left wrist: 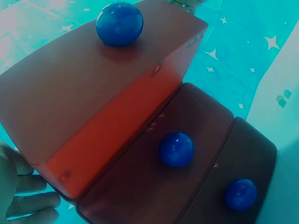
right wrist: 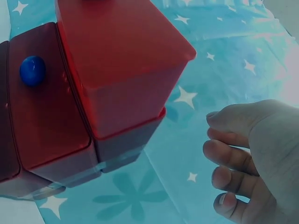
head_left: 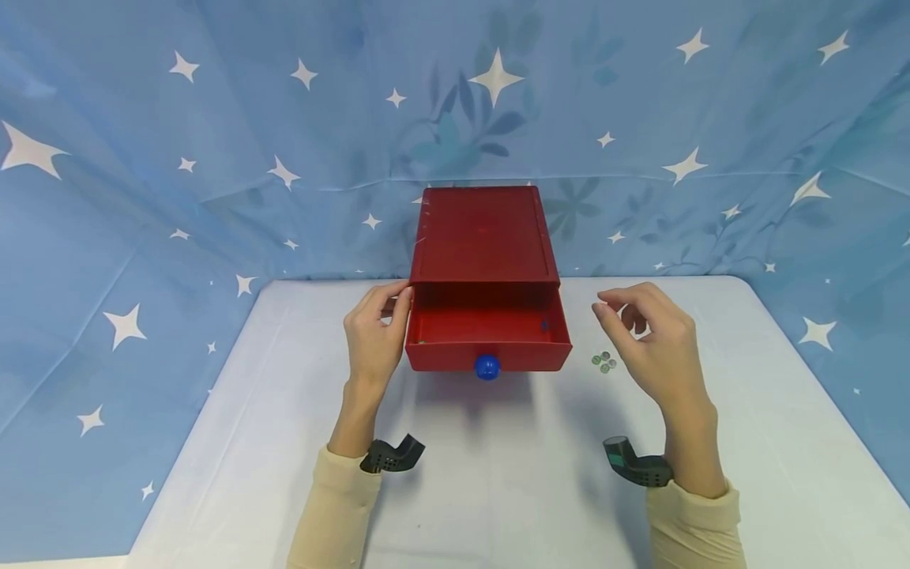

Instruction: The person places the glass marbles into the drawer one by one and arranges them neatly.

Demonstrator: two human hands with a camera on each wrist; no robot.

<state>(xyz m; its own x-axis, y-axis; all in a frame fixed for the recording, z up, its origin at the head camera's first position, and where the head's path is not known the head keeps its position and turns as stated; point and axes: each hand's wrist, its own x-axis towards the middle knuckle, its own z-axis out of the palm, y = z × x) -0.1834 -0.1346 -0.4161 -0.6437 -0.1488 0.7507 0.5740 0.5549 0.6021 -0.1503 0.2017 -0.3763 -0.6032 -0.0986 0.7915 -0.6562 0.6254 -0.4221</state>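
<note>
A red drawer cabinet [head_left: 483,237] stands on the table, its top drawer [head_left: 444,358] pulled out and a round blue knob [head_left: 486,367] on that drawer's front. My left hand [head_left: 375,336] rests against the cabinet's left side near the front edge, fingers loosely bent. Off to the cabinet's right, my right hand [head_left: 657,344] hovers with bent fingers and thumb; nothing shows between them in the right wrist view. Inside the drawer are a small blue bit [head_left: 544,325] at right and a green bit [head_left: 422,342] at left.
Several small round greenish discs [head_left: 604,361] lie on the white table [head_left: 455,490] right of the cabinet. Two lower drawers with blue knobs, a middle knob [left wrist: 176,149] and a bottom knob [left wrist: 241,194], are closed. A blue star-patterned cloth [head_left: 298,142] hangs behind.
</note>
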